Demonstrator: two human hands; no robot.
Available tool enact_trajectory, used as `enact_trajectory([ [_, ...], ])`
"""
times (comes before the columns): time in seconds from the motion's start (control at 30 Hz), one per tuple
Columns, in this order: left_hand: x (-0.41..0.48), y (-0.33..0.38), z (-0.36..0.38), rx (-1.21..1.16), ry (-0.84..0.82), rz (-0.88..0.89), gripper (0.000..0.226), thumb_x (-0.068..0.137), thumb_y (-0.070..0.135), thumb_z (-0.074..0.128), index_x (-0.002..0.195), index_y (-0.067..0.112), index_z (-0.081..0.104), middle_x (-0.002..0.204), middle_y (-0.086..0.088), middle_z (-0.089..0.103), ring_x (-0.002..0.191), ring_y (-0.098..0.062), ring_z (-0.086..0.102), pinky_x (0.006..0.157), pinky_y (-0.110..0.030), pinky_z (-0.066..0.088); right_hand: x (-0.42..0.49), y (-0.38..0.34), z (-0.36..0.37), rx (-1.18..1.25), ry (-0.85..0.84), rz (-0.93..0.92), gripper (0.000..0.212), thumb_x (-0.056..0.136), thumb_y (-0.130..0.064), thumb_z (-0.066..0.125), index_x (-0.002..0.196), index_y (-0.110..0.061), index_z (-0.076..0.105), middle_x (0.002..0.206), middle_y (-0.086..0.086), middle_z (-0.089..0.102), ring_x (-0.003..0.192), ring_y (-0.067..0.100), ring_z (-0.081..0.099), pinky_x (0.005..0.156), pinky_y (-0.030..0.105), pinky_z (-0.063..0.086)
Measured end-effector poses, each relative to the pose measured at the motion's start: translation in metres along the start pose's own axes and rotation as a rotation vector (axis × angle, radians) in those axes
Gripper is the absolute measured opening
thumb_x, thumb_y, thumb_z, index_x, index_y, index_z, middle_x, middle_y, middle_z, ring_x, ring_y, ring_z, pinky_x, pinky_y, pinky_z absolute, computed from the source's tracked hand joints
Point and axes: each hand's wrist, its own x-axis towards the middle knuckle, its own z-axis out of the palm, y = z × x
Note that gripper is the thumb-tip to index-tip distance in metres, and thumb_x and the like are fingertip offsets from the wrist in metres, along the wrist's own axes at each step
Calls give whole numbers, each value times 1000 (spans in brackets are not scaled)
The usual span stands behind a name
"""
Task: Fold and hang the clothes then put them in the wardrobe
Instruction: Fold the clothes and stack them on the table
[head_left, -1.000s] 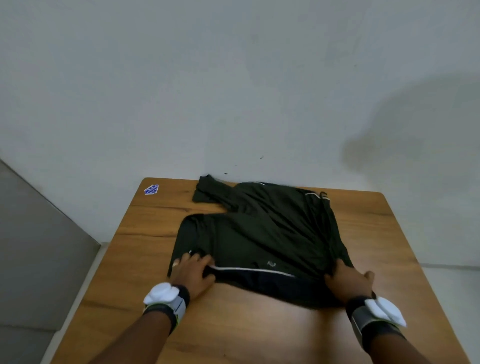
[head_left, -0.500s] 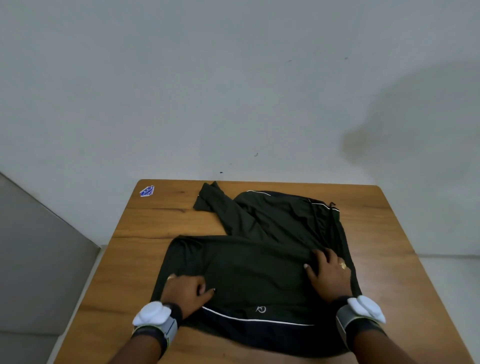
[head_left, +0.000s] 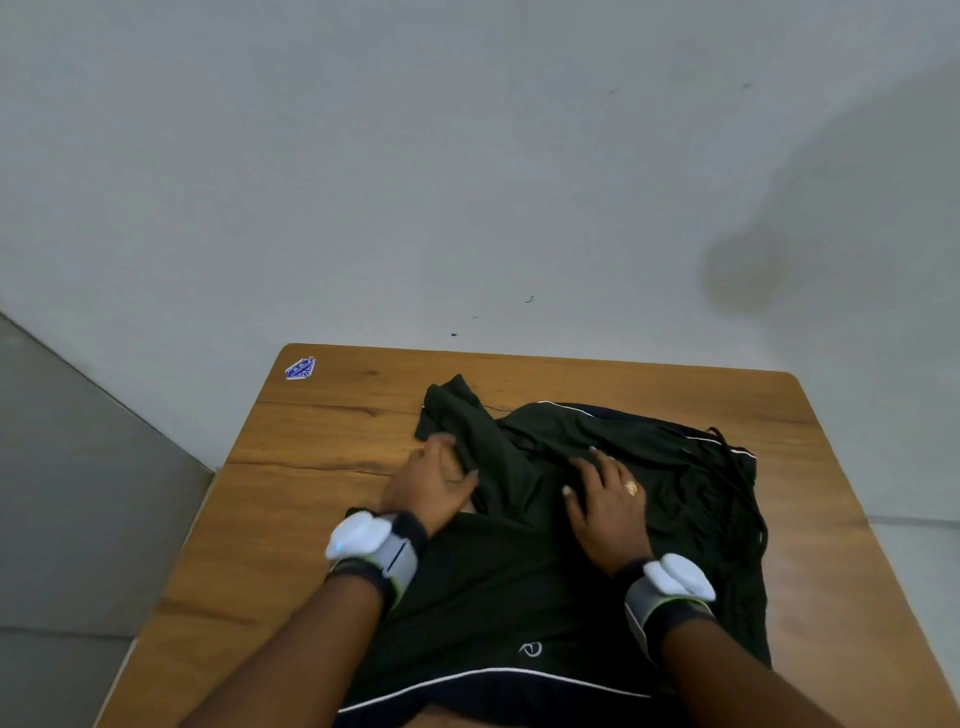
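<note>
A dark green garment (head_left: 519, 582) with thin white piping and a small white logo lies partly folded on the wooden table (head_left: 322, 499). One sleeve (head_left: 457, 410) sticks out towards the table's far left. My left hand (head_left: 428, 486) is at the sleeve's near left edge, thumb and fingers curled onto the cloth. Flat on the garment's middle, just right of the sleeve, rests my right hand (head_left: 608, 501), fingers spread and a ring on one finger. Both wrists wear white bands.
A small blue sticker (head_left: 300, 368) sits at the table's far left corner. A pale wall stands right behind the table. Grey floor drops away on the left, and bare wood shows left of the garment and along the far edge.
Both hands moved from the garment's near hem up towards its far part. The left hand went to the sleeve; the right slid to the middle. The view dipped closer.
</note>
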Motion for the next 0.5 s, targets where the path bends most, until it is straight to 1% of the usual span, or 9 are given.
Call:
enact_trajectory([
  [0.07,25,11,15,-302,57,-30,69,82,44,71,138,40,33,114,2,56,101,-19,59,81,-33,51,19,-9,-3,21,-54,-63,54,92,-48,29,139,-30,48,151,6,40,136,32,39,105,48,35],
  [0.1,36,14,22,-375,72,-44,73,81,40,73,141,40,31,112,1,54,101,-18,58,82,-30,49,29,-12,-4,17,-92,-100,52,95,-48,27,143,-36,41,155,5,33,140,31,34,109,46,31],
  [0.17,52,9,31,-313,65,-23,67,84,31,72,142,38,38,105,0,55,101,-18,58,79,-24,42,47,-19,-3,11,-205,-151,47,101,-46,28,148,-47,27,161,3,20,145,31,22,115,47,22],
  [0.23,61,-3,35,-144,92,-13,44,87,20,64,129,32,59,110,-2,65,107,-22,61,80,-22,42,67,-22,0,-31,-341,-145,46,102,-50,28,147,-52,21,163,0,11,149,30,12,118,54,14],
  [0.3,55,-16,32,-145,168,-73,31,87,14,58,112,27,71,112,0,69,106,-22,62,82,-23,44,81,-21,0,-92,-428,-71,48,99,-57,27,147,-53,21,164,-6,2,150,28,3,113,67,7],
  [0.33,46,-25,28,-195,185,-136,27,86,14,59,107,26,72,106,1,70,103,-22,63,79,-23,44,87,-20,3,-91,-438,-3,51,98,-59,28,148,-51,21,163,-9,-3,150,27,-1,109,72,4],
  [0.4,25,-40,23,-289,173,-270,17,81,22,66,96,29,67,86,5,69,92,-20,65,75,-25,45,90,-18,6,-47,-384,183,59,96,-61,31,151,-44,16,163,-11,-8,150,30,-6,105,78,4],
  [0.43,12,-47,20,-288,142,-323,15,78,29,67,92,29,63,81,7,66,88,-20,65,76,-28,46,89,-18,8,-27,-357,256,64,95,-63,31,152,-41,13,163,-10,-10,149,32,-8,103,79,3],
  [0.5,-8,-60,21,-189,53,-394,22,75,37,64,92,27,54,84,6,63,85,-20,62,77,-31,47,86,-22,14,-39,-337,293,75,91,-70,30,154,-36,7,162,-8,-15,148,36,-11,102,80,0],
])
